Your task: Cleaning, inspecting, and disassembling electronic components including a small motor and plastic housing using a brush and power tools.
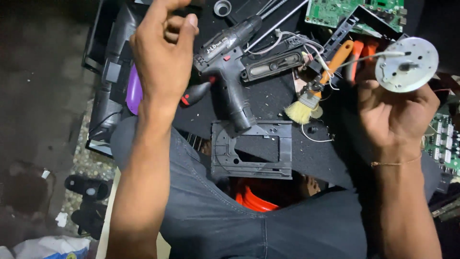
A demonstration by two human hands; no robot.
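Note:
My right hand (pixel 395 112) holds up a round silver metal disc (pixel 407 64) with a dark hub and a thin wire running off to the left. My left hand (pixel 160 50) is raised over the work surface with its fingers curled in; whether something small sits between the fingertips I cannot tell. Just right of it lies a dark cordless drill (pixel 230 62). A black plastic frame (pixel 254 148) rests below the drill, close to my lap.
An orange-handled brush (pixel 316 88) lies beside a long black speaker (pixel 273 67) with white wires. Green circuit boards sit at the top right (pixel 345 12) and far right (pixel 445 141). A purple object (pixel 133 91) is at the left, sandals (pixel 86 187) on the floor.

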